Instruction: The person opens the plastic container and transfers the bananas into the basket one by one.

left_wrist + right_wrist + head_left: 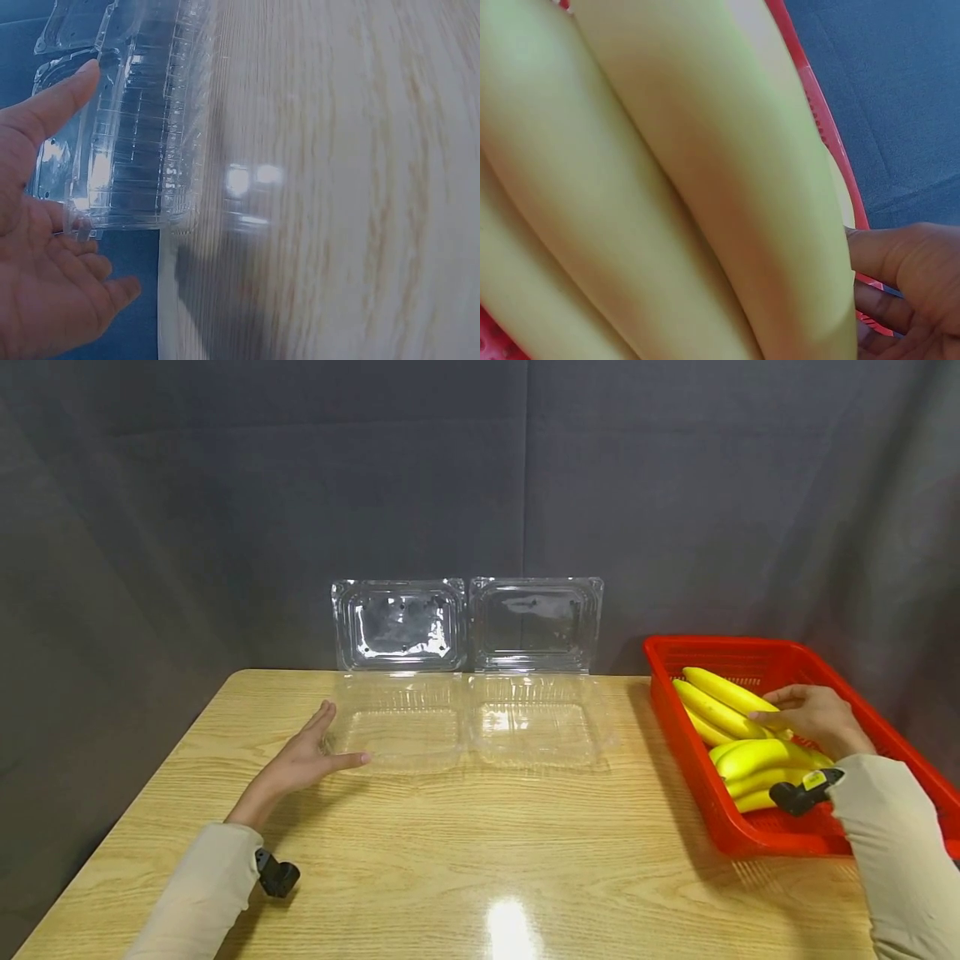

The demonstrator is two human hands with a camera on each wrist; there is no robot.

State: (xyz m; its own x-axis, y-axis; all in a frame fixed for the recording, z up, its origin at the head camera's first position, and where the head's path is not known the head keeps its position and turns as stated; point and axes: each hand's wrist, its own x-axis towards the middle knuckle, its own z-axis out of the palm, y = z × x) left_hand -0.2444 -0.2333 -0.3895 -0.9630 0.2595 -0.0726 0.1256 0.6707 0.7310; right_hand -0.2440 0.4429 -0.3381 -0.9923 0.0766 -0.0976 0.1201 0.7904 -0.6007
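Observation:
Two clear plastic clamshell containers stand side by side with lids raised, a left container and a right container. Beside the left container's left side is my left hand, thumb and fingers spread apart; in the left wrist view the thumb overlaps the clear plastic. My right hand reaches into a red basket and grips the upper bunch of bananas near its right end. The right wrist view shows these bananas close up, with the thumb against their edge. A second bunch of bananas lies nearer in the basket.
The wooden table carries the containers and, at its right side, the basket. A dark grey cloth hangs behind the table, close to the raised lids. Each sleeve has a small black wrist camera on it.

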